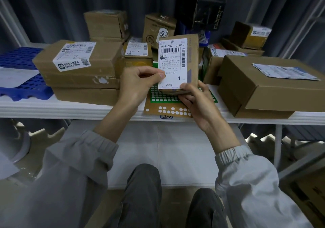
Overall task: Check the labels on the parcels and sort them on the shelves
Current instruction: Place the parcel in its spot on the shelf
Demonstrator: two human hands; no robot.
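Observation:
I hold a small brown cardboard parcel (192, 60) upright above the white shelf (70, 108), its white shipping label (173, 58) facing me with barcodes and the number 502-602-12 815. My right hand (195, 101) grips the parcel's bottom corner from below. My left hand (139, 82) has its fingers curled, thumb and forefinger pinching at the label's left edge. Under the parcel lie a green sticker sheet (158, 95) and a brown sticker sheet (168, 110) of white dots.
Several cardboard parcels crowd the shelf: a stack at left (79, 72), a large flat box at right (272, 87), smaller boxes and a black box (202, 11) behind. A blue perforated tray (22, 90) sits far left. A shelf tag (166, 116) reads 2-2. My knees are below.

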